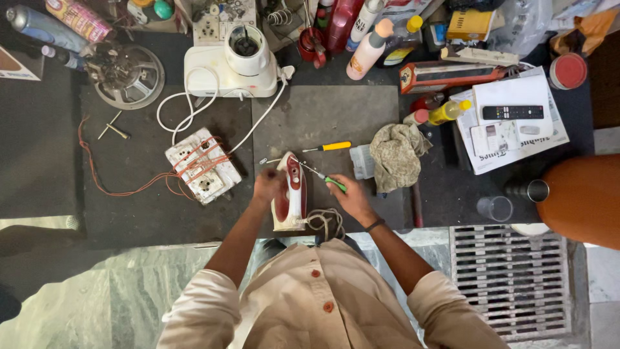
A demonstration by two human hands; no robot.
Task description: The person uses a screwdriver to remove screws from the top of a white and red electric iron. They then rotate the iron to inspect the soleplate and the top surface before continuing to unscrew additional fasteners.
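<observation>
While the red and white iron [289, 192] lay on the dark mat [323, 116], nose pointing away, the left hand [268, 184] pressed on its left side, fingers curled. The right hand [349, 194] pinched a green-handled screwdriver [325, 179], tip aimed left at the iron. A yellow screwdriver [329, 147] and a rag [395, 154] lay nearby.

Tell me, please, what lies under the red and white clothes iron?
The iron rests on a grey mat, its coiled cord beside it. Whatever sits directly beneath is covered.
</observation>
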